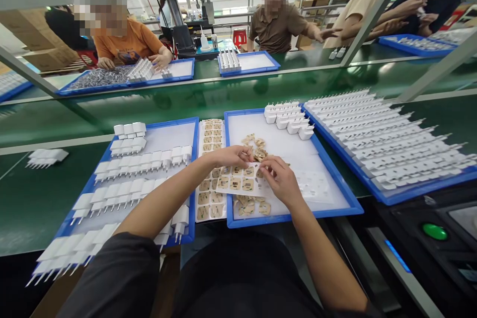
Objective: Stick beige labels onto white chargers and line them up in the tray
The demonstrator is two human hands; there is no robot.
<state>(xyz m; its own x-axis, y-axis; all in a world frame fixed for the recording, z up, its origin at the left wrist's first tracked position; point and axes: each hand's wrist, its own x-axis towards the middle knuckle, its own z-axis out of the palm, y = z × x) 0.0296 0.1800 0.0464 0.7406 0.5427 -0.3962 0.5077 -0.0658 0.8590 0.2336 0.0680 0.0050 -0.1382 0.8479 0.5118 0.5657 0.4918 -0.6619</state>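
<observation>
My left hand (238, 155) is closed at the upper edge of a white sheet of tan adhesive stickers (236, 184), thumb against it. At the sheet's right part, my right hand (278, 175) is pinched at a tan sticker; whether that sticker has lifted off the backing is hidden by the fingers. The sheet is held above a blue-rimmed tray (288, 217). Loose tan sticker pieces (260, 153) lie behind the hands, and more scraps (246, 206) lie under the sheet. White plug adapters (292, 118) stand in rows in the tray's far right corner.
On the left, another blue tray (197, 134) bears rows of white adapters. A stack of sticker sheets (212, 134) lies between the trays. A tray at the right (395, 198) is packed with adapters. Co-workers sit across the green conveyor (208, 92), behind slanted metal posts (372, 22).
</observation>
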